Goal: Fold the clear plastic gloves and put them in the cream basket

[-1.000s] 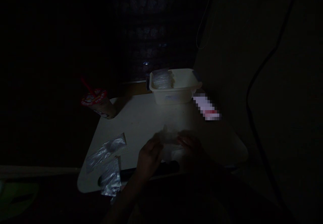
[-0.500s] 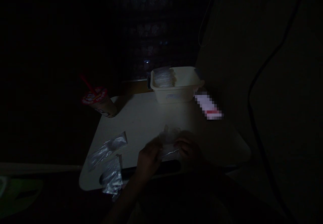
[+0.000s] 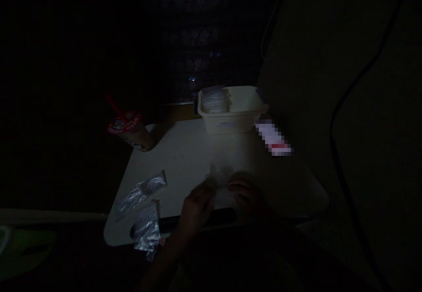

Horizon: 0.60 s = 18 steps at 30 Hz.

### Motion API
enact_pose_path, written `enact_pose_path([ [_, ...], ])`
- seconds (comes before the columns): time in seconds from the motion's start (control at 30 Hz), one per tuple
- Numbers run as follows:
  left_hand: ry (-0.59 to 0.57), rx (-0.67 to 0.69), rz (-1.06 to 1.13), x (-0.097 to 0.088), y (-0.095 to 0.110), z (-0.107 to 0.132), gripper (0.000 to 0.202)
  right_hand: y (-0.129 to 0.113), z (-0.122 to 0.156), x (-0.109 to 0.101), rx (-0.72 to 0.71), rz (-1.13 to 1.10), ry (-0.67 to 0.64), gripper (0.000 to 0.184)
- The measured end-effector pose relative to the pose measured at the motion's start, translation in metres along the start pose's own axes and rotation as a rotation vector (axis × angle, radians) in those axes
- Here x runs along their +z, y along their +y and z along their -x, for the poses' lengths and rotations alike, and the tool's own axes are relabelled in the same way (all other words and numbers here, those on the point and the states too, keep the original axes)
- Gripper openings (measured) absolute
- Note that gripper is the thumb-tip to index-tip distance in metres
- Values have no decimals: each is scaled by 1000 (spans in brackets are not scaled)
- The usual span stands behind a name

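A: Quick, what's diff vs a sec ago?
B: Not much. The clear bag (image 3: 219, 178) was spread wider btwn the hands, w/ its lower part sagging toward the near edge. Now it's bunched tighter, just above the knuckles.
A: Grip?
B: The left hand (image 3: 197, 203) has its fingers closed on the bag's left side, and the right hand (image 3: 246, 193) is curled onto its right side. Both are pinched on it, as far as the gloom shows. The hands sit a touch closer together than before.
A: Where's the bag exactly?
B: Held over the near-middle of the worktop (image 3: 184, 151), just behind the dark slot (image 3: 198, 221) at its front edge. Can't tell if it touches the surface.
A: Anything else moved?
B: No. The two crinkly bags (image 3: 141, 194) lie at the near left corner as before, one partly over the edge. The cream tub (image 3: 245, 123) is at the far side w/ a stack of clear bags (image 3: 214, 100) in its left part. The cup (image 3: 132, 130) w/ the red straw is at the far left corner. The slight frame shift is the head cam, not the things.
A: So where does that leave it?
B: My read: the bag's mid-handling. It's in both hands, not w/ the two at left and not in the tub.
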<state>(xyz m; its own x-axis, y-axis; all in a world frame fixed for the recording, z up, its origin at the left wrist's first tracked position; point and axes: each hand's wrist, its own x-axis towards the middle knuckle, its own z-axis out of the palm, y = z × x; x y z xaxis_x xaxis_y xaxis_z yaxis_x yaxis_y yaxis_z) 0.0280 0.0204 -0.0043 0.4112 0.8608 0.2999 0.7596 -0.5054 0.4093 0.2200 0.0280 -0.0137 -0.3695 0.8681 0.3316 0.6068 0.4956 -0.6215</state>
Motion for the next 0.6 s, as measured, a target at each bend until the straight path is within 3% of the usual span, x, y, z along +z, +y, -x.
enact_pose_path([
  [0.17, -9, -16, 29, 2, 0, -2, 28, -2, 3, 6, 24, 55, -20, 34],
  [0.37, -2, -55, 44, 2, 0, -5, 34, -5, -5, 1, 98, -100, 20, 25],
  [0.6, -35, -34, 54, -1, -6, -7, 27, -2, -6, -4, 80, -165, -72, 30],
])
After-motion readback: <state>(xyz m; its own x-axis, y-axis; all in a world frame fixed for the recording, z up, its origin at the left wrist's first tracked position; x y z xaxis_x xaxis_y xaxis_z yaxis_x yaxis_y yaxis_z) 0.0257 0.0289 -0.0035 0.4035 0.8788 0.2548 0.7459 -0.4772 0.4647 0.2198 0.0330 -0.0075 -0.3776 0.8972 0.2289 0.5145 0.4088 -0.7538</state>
